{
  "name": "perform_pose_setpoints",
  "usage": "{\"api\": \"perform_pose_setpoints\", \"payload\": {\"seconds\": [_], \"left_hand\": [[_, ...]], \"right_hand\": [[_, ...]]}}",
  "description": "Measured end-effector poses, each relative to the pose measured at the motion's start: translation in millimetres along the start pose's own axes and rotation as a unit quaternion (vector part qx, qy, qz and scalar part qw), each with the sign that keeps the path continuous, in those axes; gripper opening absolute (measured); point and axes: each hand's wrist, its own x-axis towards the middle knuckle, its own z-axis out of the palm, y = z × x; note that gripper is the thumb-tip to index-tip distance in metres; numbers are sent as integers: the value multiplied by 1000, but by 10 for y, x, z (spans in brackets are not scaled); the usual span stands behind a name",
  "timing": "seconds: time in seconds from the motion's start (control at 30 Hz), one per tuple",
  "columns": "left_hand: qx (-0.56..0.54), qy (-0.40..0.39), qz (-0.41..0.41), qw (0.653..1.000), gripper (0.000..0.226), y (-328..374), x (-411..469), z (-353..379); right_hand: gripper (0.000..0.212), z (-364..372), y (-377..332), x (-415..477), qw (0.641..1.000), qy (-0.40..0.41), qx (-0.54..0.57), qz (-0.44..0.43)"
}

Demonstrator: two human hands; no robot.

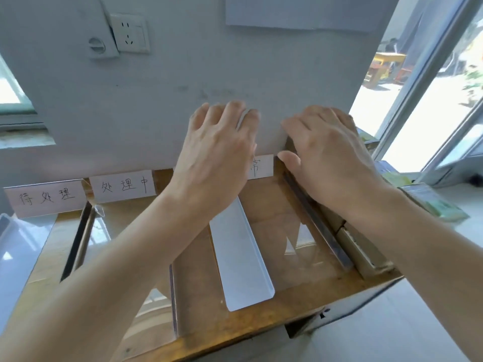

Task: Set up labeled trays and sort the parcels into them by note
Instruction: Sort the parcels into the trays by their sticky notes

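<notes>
One pale wall (156,100) backs wooden table (235,327). Clear trays (173,296) in row on table, labels propped against wall behind them. Your left hand (217,155): fingers spread, nearly straight, flat on wall, covering part of third label (261,167). Your right hand (329,158): fingers loosely bent over rightmost tray (317,229) wall, thumb beside that label; cannot tell whether it grips. Parcels (433,202) on sill, right of table. First label (45,198) and second label (122,185) uncovered at left.

Both forearms (125,252) reach forward; left hand (217,152), right hand (332,158) palm-down, side by side, fingers (234,111) extended.
</notes>
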Motion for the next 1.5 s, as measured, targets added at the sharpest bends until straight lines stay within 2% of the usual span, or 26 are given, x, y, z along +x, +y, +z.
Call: {"api": "perform_pose_setpoints", "payload": {"seconds": [0.23, 0.43, 0.53, 0.67, 0.93, 1.1, 1.3, 1.5], "left_hand": [[-63, 1, 20, 998, 35, 786, 226, 196], [-111, -11, 23, 993, 36, 1899, 526, 649], [-126, -36, 16, 991, 38, 2598, 738, 992], [-132, -110, 9, 985, 40, 3390, 903, 1434], [-121, -180, -57, 974, 39, 3683, 854, 1953], [-142, -248, -104, 953, 41, 3639, 756, 2255], [-152, -328, -154, 920, 46, 3617, 611, 2504], [-141, -397, -243, 874, 48, 3554, 462, 2663]], "right_hand": [[32, -162, 736, -569, 997, -27, -15, 69], [39, -168, 1896, -1146, 989, -56, -23, 136], [39, -124, 2644, -1485, 981, -82, -23, 177], [42, -39, 3457, -1916, 969, -134, -20, 207], [42, 402, 4076, -2187, 951, -196, 63, 231], [44, 761, 4277, -2268, 909, -257, 131, 302], [52, 1173, 4550, -2438, 860, -292, 192, 372], [59, 1602, 4776, -2470, 763, -304, 323, 470]]}}
